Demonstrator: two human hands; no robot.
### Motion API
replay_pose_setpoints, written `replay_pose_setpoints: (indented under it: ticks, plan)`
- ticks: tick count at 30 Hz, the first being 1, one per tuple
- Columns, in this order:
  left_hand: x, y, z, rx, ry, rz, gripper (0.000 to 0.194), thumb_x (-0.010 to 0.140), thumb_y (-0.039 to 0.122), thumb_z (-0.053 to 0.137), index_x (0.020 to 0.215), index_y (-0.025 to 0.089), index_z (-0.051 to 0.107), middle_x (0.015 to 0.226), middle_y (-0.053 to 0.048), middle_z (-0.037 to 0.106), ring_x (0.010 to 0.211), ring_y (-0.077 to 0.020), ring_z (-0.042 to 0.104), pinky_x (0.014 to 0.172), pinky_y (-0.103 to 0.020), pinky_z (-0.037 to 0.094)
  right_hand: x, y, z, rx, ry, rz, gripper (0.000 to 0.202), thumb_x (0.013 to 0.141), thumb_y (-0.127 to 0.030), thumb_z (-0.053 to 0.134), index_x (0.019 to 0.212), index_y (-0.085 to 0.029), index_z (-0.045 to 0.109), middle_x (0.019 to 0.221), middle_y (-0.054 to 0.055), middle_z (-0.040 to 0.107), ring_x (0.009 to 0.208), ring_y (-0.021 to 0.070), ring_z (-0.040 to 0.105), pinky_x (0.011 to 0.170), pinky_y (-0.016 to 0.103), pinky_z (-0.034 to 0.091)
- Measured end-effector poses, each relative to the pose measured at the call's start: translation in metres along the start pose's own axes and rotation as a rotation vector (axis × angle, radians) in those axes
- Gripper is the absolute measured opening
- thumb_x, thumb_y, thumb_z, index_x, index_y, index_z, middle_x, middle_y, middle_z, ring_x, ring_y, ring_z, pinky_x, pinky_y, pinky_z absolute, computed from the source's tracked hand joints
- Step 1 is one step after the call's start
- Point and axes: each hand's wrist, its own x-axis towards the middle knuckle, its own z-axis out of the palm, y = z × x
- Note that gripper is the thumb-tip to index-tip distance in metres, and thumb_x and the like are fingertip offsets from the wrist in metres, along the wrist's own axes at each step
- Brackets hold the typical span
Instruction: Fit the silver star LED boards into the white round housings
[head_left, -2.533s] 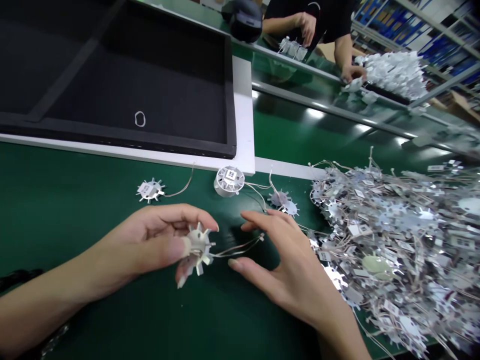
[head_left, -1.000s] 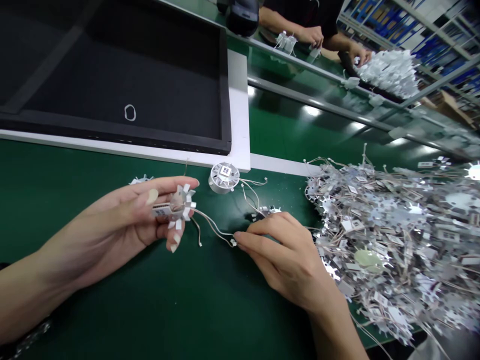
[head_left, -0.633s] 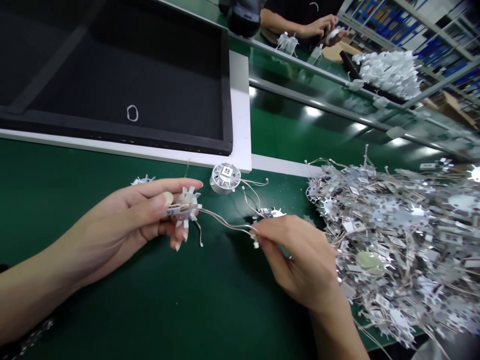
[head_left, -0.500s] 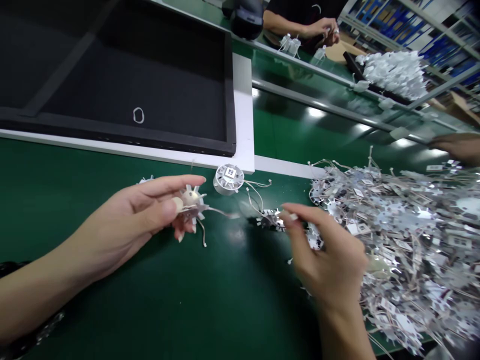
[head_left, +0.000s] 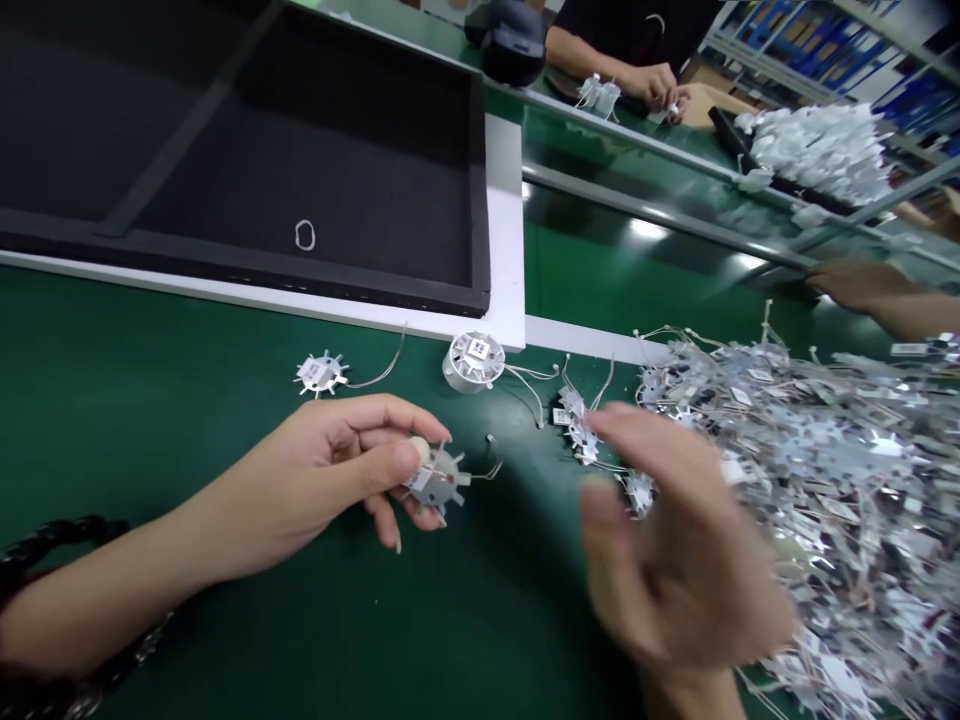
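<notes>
Thumb and fingers of my left hand (head_left: 360, 460) grip a star-shaped metal piece (head_left: 441, 478) with a short wire, above the green table. My right hand (head_left: 675, 540), blurred, has thumb and fingers apart with nothing visible between them. Just beyond its fingertips lie several similar pieces (head_left: 577, 425) with wires. A round silver part (head_left: 474, 362) with a white label and wires sits near the white board's corner. Another star-shaped piece (head_left: 321, 373) with a wire lies beyond my left hand.
A large heap of metal pieces (head_left: 832, 450) covers the right side. A black tray (head_left: 330, 270) holding a thin white ring stands on a white board (head_left: 506, 230). Across the table, a person's hands (head_left: 660, 90) hold a small part; another hand (head_left: 862, 285) reaches in at right.
My right hand has opened and lost the small white end from its fingertips. My left hand has shifted right with its piece, uncovering the piece beyond. The pieces near my right hand have turned.
</notes>
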Motion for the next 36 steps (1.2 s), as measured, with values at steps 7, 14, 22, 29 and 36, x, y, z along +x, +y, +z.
replay_pose_setpoints:
  ticks: [7, 14, 22, 29, 36]
  plan:
    - [0.003, -0.003, -0.002, -0.145, -0.143, -0.075, 0.023, 0.093, 0.041, 0.082, 0.1, 0.021, 0.075, 0.083, 0.001, 0.08, 0.058, -0.0092, 0.073, 0.057, -0.013, 0.063, 0.001, -0.022, 0.018, 0.459, -0.475, 0.322, 0.028, 0.103, -0.022, 0.067, 0.13, -0.022, 0.069, 0.101, 0.0, 0.081, 0.086, 0.013, 0.076, 0.079, 0.022, 0.06]
    - [0.0, -0.002, -0.001, -0.134, -0.079, -0.059, 0.035, 0.086, 0.048, 0.088, 0.102, 0.021, 0.074, 0.072, 0.0, 0.076, 0.065, -0.0143, 0.075, 0.047, -0.011, 0.057, 0.009, -0.018, 0.008, 0.617, -0.621, 0.56, 0.017, 0.104, -0.025, 0.065, 0.11, -0.024, 0.08, 0.081, -0.003, 0.078, 0.069, 0.0104, 0.07, 0.064, 0.017, 0.054]
    - [0.001, -0.008, -0.008, -0.051, -0.194, -0.037, 0.036, 0.098, 0.055, 0.073, 0.109, 0.021, 0.071, 0.074, -0.002, 0.075, 0.063, -0.0085, 0.068, 0.053, -0.008, 0.049, 0.004, -0.018, 0.013, 0.364, -0.499, 0.411, 0.019, 0.104, -0.015, 0.056, 0.092, -0.022, 0.069, 0.076, -0.004, 0.069, 0.065, 0.0084, 0.06, 0.061, 0.018, 0.046]
    - [-0.003, -0.008, -0.004, -0.169, -0.301, -0.092, 0.035, 0.087, 0.033, 0.09, 0.113, 0.024, 0.067, 0.088, 0.001, 0.07, 0.074, -0.0102, 0.066, 0.055, -0.01, 0.052, -0.001, -0.017, 0.016, 0.291, -0.433, 0.355, 0.019, 0.104, -0.013, 0.052, 0.093, -0.022, 0.065, 0.077, -0.003, 0.066, 0.062, 0.0106, 0.058, 0.059, 0.022, 0.047]
    - [0.001, -0.012, -0.006, -0.132, -0.189, -0.12, 0.043, 0.09, 0.042, 0.086, 0.122, 0.02, 0.066, 0.086, -0.004, 0.076, 0.072, -0.0133, 0.073, 0.057, -0.014, 0.058, -0.002, -0.012, 0.015, 0.169, -0.376, 0.175, 0.017, 0.106, -0.028, 0.059, 0.12, -0.021, 0.066, 0.122, 0.008, 0.074, 0.114, 0.0182, 0.071, 0.096, 0.029, 0.056]
